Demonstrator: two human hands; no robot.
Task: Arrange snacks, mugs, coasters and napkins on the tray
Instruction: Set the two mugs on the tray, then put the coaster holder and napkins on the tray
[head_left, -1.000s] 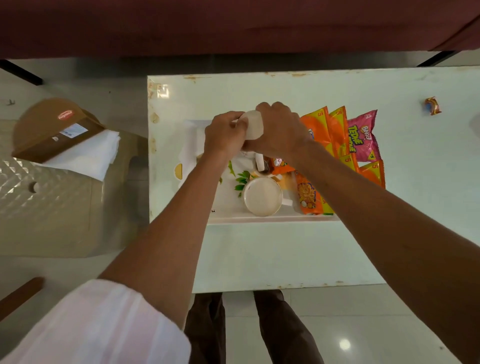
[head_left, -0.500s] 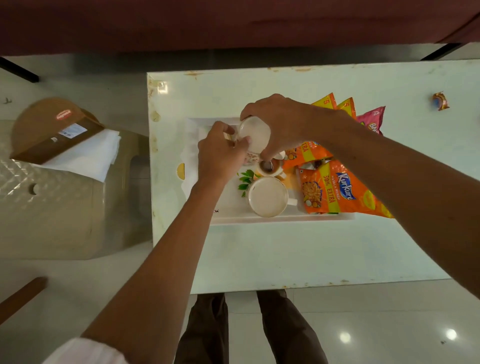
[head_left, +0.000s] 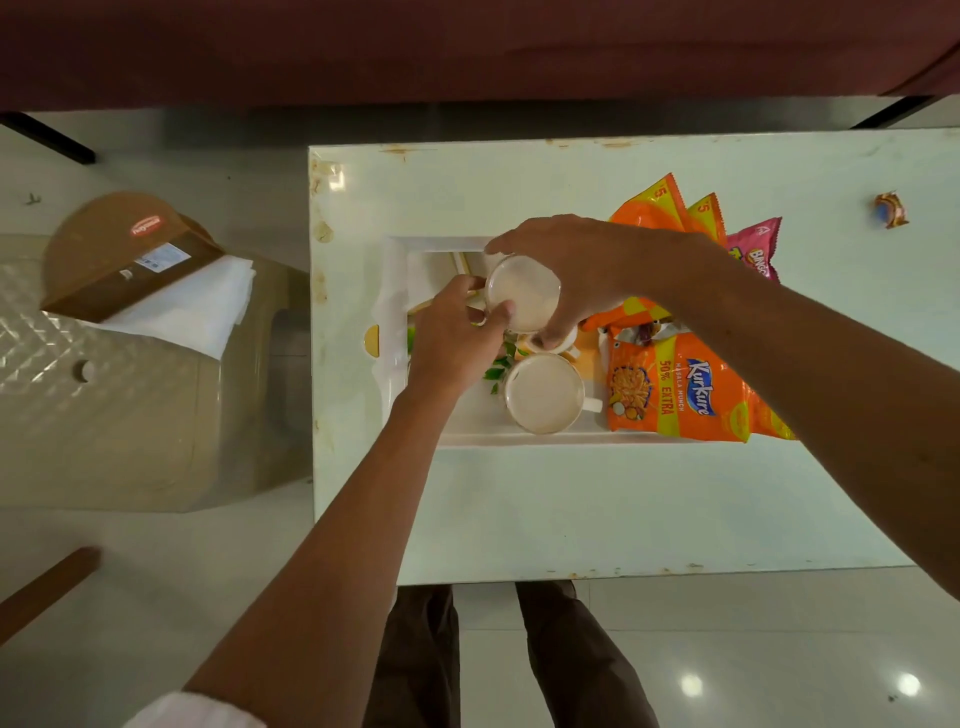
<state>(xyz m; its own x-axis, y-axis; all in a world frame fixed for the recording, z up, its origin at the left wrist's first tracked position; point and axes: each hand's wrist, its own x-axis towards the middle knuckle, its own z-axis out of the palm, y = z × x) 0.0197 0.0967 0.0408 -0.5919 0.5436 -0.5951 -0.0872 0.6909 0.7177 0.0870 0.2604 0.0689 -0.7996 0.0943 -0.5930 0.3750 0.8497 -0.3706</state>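
Two hands hold one glossy white mug (head_left: 522, 296) above the far left part of the white, raised-rim tray (head_left: 519, 439); a second ago it showed its side, and now its round mouth faces up. The left hand (head_left: 457, 338) pinches its near-left wall, thumb at the rim. The right hand (head_left: 576, 265) arches over it, fingers curled round the rim. A second round mug (head_left: 543, 393) stands at the tray's near edge. A shiny orange Kurkure packet (head_left: 680, 395) lies across the tray's right end.
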